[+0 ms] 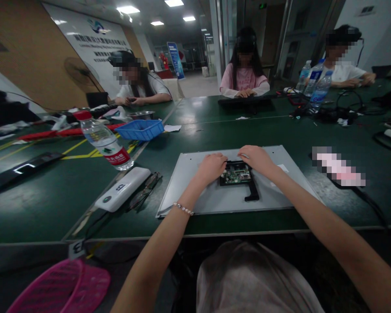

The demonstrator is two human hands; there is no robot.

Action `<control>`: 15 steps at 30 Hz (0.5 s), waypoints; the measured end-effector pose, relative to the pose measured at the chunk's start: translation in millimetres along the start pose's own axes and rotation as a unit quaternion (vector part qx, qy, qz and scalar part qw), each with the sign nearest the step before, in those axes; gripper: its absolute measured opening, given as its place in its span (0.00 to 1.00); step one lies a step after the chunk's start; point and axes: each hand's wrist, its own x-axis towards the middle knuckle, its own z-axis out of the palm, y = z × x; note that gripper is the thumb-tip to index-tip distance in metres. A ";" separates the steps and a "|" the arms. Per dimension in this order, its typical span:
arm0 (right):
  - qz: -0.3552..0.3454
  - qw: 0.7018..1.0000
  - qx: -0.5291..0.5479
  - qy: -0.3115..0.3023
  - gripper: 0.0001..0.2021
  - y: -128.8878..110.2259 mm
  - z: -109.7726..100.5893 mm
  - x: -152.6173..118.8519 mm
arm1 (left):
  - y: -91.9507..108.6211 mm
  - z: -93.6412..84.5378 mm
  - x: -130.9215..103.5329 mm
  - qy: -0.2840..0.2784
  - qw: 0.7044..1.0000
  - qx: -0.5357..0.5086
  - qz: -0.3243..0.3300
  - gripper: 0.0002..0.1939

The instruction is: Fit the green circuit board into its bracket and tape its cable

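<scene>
A flat grey panel (208,202) lies on the table in front of me. On it rests a black plastic frame (252,191) with a green circuit board (236,175) in its middle and an arm bent toward me. My left hand (213,167) is closed at the frame's far left corner, fingers curled over the edge. At the far right corner, the fingers of my right hand (256,158) are bent together against the frame's top edge. The fingertips of both hands are partly hidden, and any small part between them cannot be made out.
Left of the panel are glasses (145,191), a white power bank (123,189), a water bottle (106,145) and a blue bin (140,129). A blurred-out phone-like object (339,167) with a cable lies right. A pink basket (63,287) stands below the table edge. Three people sit across.
</scene>
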 end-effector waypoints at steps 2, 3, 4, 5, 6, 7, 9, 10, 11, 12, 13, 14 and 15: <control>-0.005 1.000 -0.008 -0.022 0.10 -4.1 3.6 0.3 | 0.6 0.0 0.3 -0.001 1.000 0.000 0.002 0.13; -0.004 0.999 -0.012 -0.034 0.10 -4.6 4.8 0.1 | 0.7 -0.2 0.5 -0.002 1.000 0.000 0.002 0.13; -0.002 0.999 -0.012 -0.045 0.10 -4.3 5.8 -0.2 | 0.8 -0.4 0.6 -0.002 1.000 0.001 0.002 0.13; 0.000 0.998 -0.009 -0.054 0.10 -3.3 6.5 -0.6 | 0.8 -0.7 0.7 -0.002 1.000 0.001 0.001 0.13; 0.001 0.998 -0.002 -0.061 0.11 -1.9 7.0 -0.8 | 0.8 -1.1 0.8 -0.001 1.000 0.001 0.000 0.13; 0.001 0.998 0.006 -0.066 0.11 -0.3 7.5 -1.0 | 0.8 -1.4 0.8 -0.002 1.000 0.002 0.000 0.14; -0.002 0.997 0.026 -0.070 0.11 2.4 8.4 -1.3 | 0.9 -1.8 0.6 -0.004 1.000 0.003 -0.002 0.14; -0.004 0.997 0.036 -0.071 0.11 3.4 8.9 -1.4 | 1.1 -1.8 0.5 -0.006 1.000 0.004 -0.003 0.14; -0.005 0.997 0.043 -0.071 0.11 4.1 9.3 -1.6 | 1.3 -1.5 0.3 -0.008 1.000 0.005 -0.004 0.14; -0.005 0.996 0.049 -0.071 0.12 4.5 9.7 -1.7 | 1.7 -1.1 0.2 -0.009 1.000 0.006 -0.006 0.14; -0.006 0.996 0.054 -0.071 0.12 4.8 10.0 -1.9 | 2.1 -0.7 0.1 -0.011 1.000 0.008 -0.006 0.13; -0.007 0.996 0.060 -0.071 0.12 5.1 10.1 -2.1 | 2.4 -0.4 0.0 -0.011 1.000 0.009 -0.006 0.14; -0.007 0.995 0.065 -0.070 0.12 5.5 9.9 -2.3 | 2.6 -0.5 -0.1 -0.009 1.000 0.011 -0.008 0.14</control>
